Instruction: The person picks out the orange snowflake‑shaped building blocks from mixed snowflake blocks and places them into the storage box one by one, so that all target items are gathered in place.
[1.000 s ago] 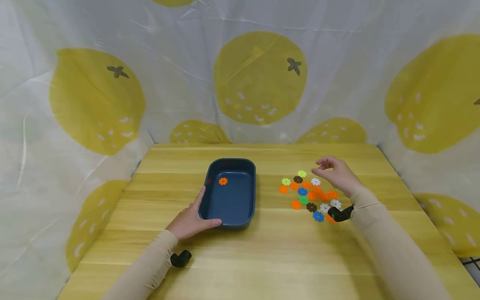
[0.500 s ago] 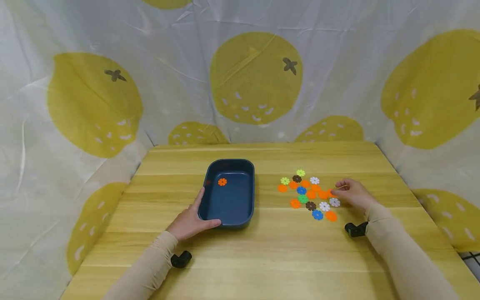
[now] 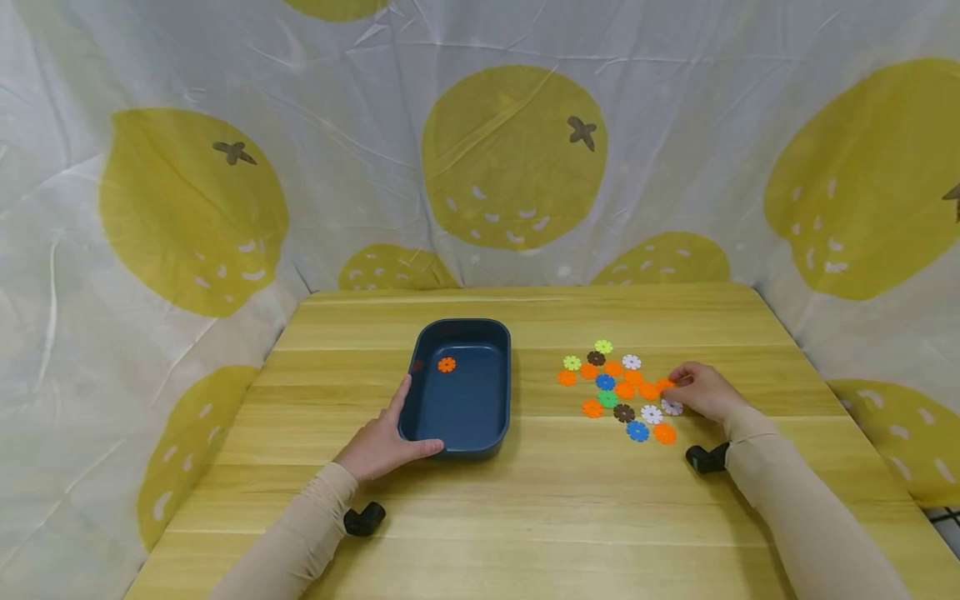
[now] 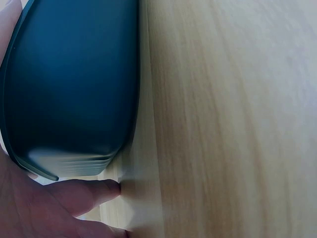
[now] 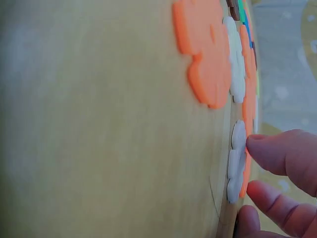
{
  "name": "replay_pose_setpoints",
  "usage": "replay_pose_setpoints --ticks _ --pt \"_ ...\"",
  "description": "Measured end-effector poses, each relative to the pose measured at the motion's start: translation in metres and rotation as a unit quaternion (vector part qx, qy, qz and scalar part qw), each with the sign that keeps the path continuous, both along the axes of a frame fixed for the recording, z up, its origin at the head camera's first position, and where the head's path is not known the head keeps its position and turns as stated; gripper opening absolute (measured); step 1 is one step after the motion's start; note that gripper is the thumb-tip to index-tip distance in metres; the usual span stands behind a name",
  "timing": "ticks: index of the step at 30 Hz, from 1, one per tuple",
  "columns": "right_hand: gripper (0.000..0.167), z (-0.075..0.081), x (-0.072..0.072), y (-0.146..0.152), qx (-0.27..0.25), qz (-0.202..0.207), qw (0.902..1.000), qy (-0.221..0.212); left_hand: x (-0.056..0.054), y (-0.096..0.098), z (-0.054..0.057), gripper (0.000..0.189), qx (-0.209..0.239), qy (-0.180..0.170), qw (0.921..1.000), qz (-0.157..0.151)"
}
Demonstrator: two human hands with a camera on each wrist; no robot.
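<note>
A dark blue rectangular dish [image 3: 459, 417] stands on the table with one orange flower-shaped disc [image 3: 447, 365] inside. Against its near left corner rests my left hand [image 3: 381, 442], index finger straight along the left side and thumb at the near rim. In the left wrist view, straight fingers [image 4: 84, 196] lie beside the dish wall [image 4: 74, 99]. My right hand [image 3: 708, 392] is at the right edge of a spread of flower-shaped discs, pinching an orange disc [image 3: 665, 385] between thumb and finger. A white disc [image 5: 237, 163] lies just in front of those fingertips in the right wrist view.
Several flower-shaped discs lie flat right of the dish: orange, yellow-green, white, brown, a green one [image 3: 607, 399] and a blue one [image 3: 637, 431]. A lemon-print curtain [image 3: 517, 158] hangs behind and beside the wooden table [image 3: 480, 525].
My right hand has come down from above the discs, moving right and nearer to me, to the orange disc at the right edge. The left hand and dish stay in place.
</note>
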State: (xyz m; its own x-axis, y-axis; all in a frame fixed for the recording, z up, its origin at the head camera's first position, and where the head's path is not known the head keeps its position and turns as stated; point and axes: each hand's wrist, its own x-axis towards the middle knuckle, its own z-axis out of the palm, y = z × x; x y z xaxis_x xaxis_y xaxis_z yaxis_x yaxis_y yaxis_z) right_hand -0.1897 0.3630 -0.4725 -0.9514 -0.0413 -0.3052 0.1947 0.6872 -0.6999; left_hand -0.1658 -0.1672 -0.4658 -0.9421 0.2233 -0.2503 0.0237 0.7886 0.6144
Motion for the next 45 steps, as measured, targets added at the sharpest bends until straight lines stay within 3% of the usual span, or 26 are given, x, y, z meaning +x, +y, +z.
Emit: replay_pose_setpoints --ticks 8,22,34,45 --pt "0.044 -0.0030 -0.0032 0.0000 0.022 -0.002 0.9997 0.013 0.0000 0.0001 0.0015 0.124 -0.005 0.000 1.0000 -0.001" --pt "0.046 -0.0007 -0.0011 -0.0041 0.115 0.003 0.9932 0.018 0.0030 0.0013 0.0032 0.125 -0.007 0.000 1.0000 0.002" --pt "0.049 0.0005 -0.0031 -0.0034 0.107 0.003 0.9941 0.018 0.0020 0.0009 0.0028 0.125 -0.007 -0.002 1.0000 0.001" --pt "0.032 0.0046 -0.0043 -0.0016 0.051 -0.001 0.9972 0.055 0.0018 0.0003 0.0016 0.124 -0.008 -0.001 1.0000 0.003"
